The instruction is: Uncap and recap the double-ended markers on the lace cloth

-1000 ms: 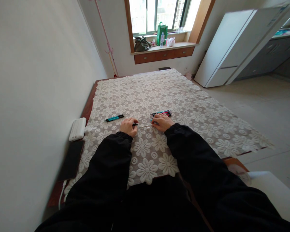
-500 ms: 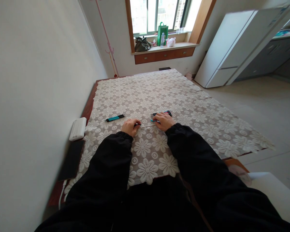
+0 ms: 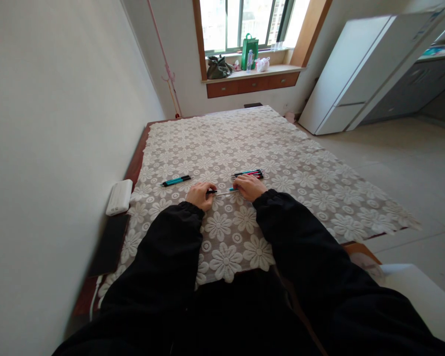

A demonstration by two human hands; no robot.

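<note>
My left hand (image 3: 200, 196) rests low over the lace tablecloth, its fingers pinched round a short black pen part (image 3: 211, 191). A thin white pen refill (image 3: 225, 193) spans the gap between my hands. My right hand (image 3: 250, 188) is closed on a teal pen barrel (image 3: 232, 189), of which only the tip shows; the rest lies hidden under the fingers. Just beyond the right hand lie several pens (image 3: 249, 173), teal, black and pinkish red, side by side. To the left of my left hand, teal and black pens (image 3: 175, 181) lie close together.
The floral tablecloth (image 3: 218, 225) covers the table. Along the left wall are a white power bank (image 3: 119, 198), a flat black object (image 3: 110, 245) and a white cable (image 3: 95, 298). Bags, one of them green (image 3: 249, 52), stand on the windowsill. A white fridge (image 3: 356, 69) stands at right.
My right hand has shifted slightly, and more of the pens behind it shows. The teal barrel's tip sits a little further left and lower. My left hand has barely moved.
</note>
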